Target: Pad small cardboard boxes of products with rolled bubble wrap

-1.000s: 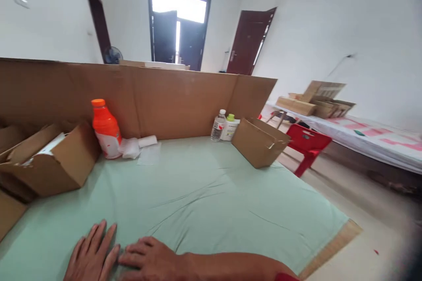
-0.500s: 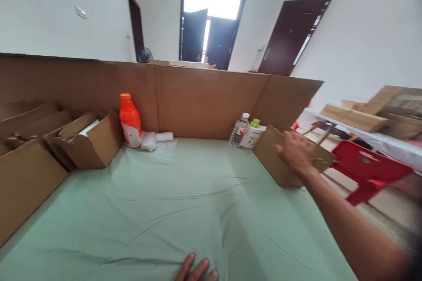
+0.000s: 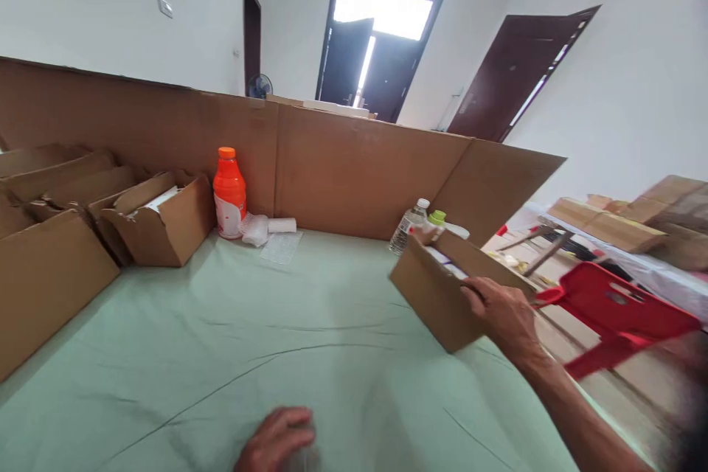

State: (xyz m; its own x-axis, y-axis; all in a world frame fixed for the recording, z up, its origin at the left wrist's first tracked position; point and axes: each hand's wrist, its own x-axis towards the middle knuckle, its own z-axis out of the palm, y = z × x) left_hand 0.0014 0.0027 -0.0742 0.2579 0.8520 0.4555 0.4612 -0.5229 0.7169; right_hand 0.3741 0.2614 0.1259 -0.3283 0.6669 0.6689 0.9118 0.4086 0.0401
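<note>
My right hand (image 3: 506,317) grips the near edge of an open cardboard box (image 3: 428,295), with fingers over its rim. White items (image 3: 445,260) show inside that box, which sits at an angle on the right side of the table. Just behind it are a clear plastic bottle (image 3: 409,227) with a white cap and a white bottle with a green cap (image 3: 436,217), mostly hidden by the box. My left hand (image 3: 273,441) is at the near edge of the view, fingers apart and slightly bent, over the pale green cloth (image 3: 221,369).
To the left, several open cardboard boxes (image 3: 49,265) are grouped together. An orange bottle (image 3: 229,195) stands by bubble wrap (image 3: 282,245) against a tall cardboard panel (image 3: 354,169). Beyond the table's right edge are a red chair (image 3: 625,310) and stacked cardboard (image 3: 613,225).
My right hand has pulled the cardboard box nearer and to the left, turning it so its contents show. My left hand has come further into view, to the left. The camera view has shifted.
</note>
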